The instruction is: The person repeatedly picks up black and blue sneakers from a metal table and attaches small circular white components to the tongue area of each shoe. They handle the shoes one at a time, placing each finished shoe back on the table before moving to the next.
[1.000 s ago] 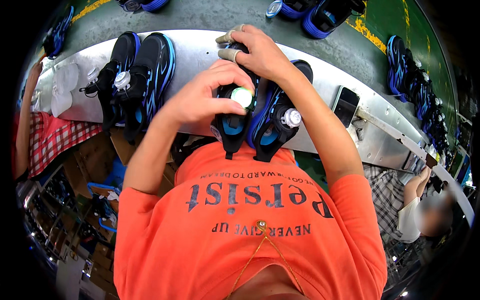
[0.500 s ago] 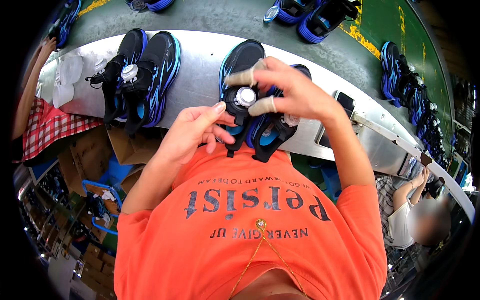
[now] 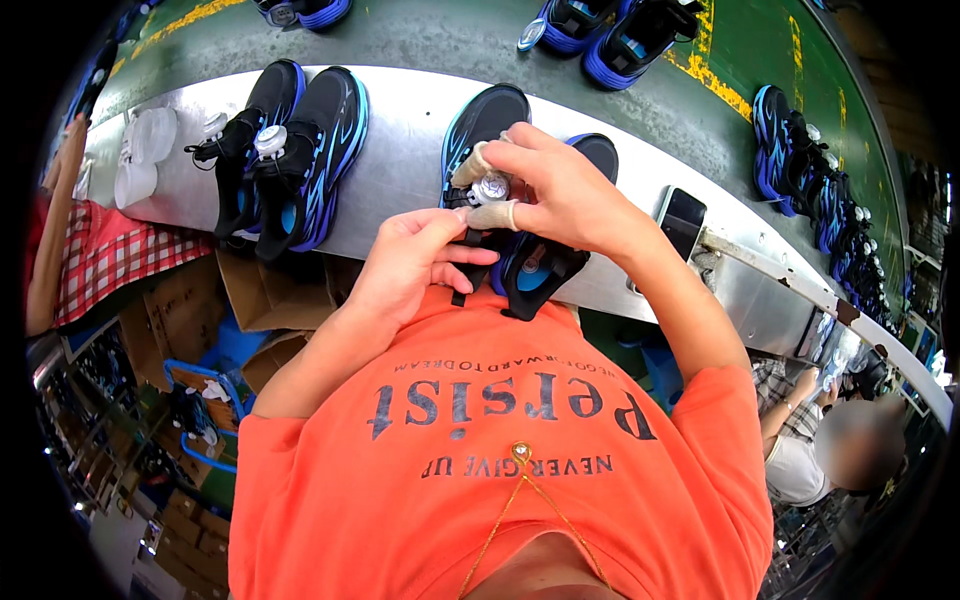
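A black sneaker (image 3: 489, 112) with a blue-edged sole stands on the metal bench in front of me, toe pointing away. My right hand (image 3: 562, 190), with pale cloth covers on its thumb and forefinger, closes round the round white dial (image 3: 490, 188) on the sneaker. My left hand (image 3: 412, 252) pinches at the near left side of the dial, thumb and forefinger together on the sneaker; what exactly lies between them is hidden. The matching sneaker (image 3: 540, 280) stands just to the right, partly covered by my right hand.
Another pair of sneakers (image 3: 325, 130) with white dials stands left on the bench (image 3: 400, 110), beside clear plastic cups (image 3: 137, 185). A phone (image 3: 682, 222) lies to the right. Beyond, several shoes (image 3: 640, 45) stand on a green surface. Co-workers sit at both sides; cardboard boxes (image 3: 265, 290) are below.
My right thumb and forefinger have come in from above and closed round the dial. The left hand has moved slightly right, its fingers drawing together at the dial's edge.
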Tool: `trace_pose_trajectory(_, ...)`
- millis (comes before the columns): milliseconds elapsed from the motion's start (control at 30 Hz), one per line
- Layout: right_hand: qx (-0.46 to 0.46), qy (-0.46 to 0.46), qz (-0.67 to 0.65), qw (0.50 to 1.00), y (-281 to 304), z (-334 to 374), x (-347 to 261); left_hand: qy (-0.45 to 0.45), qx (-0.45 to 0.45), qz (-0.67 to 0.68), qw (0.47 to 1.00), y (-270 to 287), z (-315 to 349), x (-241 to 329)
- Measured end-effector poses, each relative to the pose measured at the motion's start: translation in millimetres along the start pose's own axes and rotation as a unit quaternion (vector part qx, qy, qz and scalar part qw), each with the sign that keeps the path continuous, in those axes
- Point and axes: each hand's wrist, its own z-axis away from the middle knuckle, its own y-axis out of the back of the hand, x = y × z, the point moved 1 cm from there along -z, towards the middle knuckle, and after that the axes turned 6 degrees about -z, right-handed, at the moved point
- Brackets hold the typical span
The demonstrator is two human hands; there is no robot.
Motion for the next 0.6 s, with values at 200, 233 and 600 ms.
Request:
trace_pose_trajectory(200, -0.027, 0.019, -0.117, 0.993, -3.7, -14.9, 26.5, 0.005, 0.018, -0.014, 1.000, -4.0, -2.3, -0.9)
trace_pose_trajectory(233, -0.036, 0.010, -0.108, 0.993, -1.4, -14.6, 27.1, 0.003, 0.013, -0.012, 1.000, -2.9, -3.6, -2.4)
trace_pose_trajectory(600, -0.006, -0.124, -0.024, 0.992, 2.1, 0.5, 2.3, 0.000, -0.025, 0.033, 0.999, 3.8, -2.2, -6.5)
